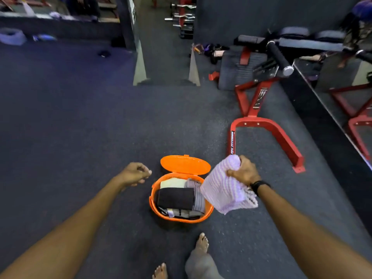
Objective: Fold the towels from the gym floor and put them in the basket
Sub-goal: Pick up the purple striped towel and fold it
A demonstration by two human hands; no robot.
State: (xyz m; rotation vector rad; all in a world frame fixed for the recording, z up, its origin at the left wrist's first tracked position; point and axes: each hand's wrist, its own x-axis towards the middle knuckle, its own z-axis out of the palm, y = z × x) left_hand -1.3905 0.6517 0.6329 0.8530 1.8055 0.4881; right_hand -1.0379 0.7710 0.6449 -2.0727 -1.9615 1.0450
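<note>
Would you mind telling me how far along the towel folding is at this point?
Well along. Done: the orange basket, lid open, already holds several folded towels, including a black towel and a cream towel. In hand: the right hand grips a lilac towel beside the basket; the left hand holds nothing. Left: that towel must go in.

Dark speckled rubber floor [100, 127] under me. Red-framed bench [261, 109] far right, mirror wall [342, 101] beside it. Barbell rack [183, 15] far ahead.
</note>
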